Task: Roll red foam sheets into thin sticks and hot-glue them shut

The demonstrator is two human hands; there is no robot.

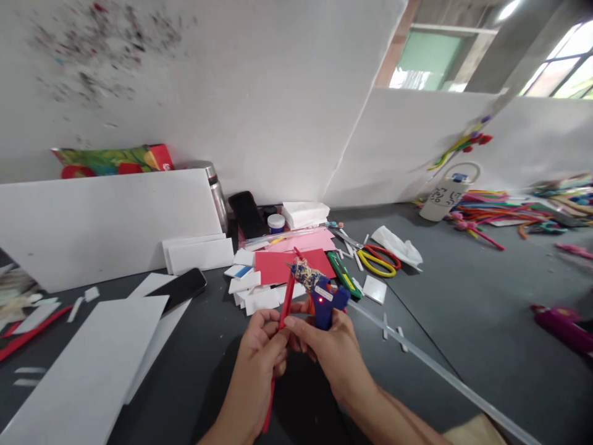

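While left hand (260, 346) pinches red strip (286, 303), right hand (327, 346) grips glue gun (322, 293); bare table (463, 296) rightward.

A left hand (260, 352) pinches a thin red strip (283, 315) while the right hand (328, 346) grips a blue glue gun (322, 295), its red light lit, above a dark table (463, 309) strewn with white foam pieces (259, 300), red paper (278, 264) and yellow-handled scissors (377, 259).

Craft workshop: scissors (378, 259), foam board sheets (88, 364), coloured paper (282, 264), pipe cleaners (491, 210) strewn on grey table (463, 296).
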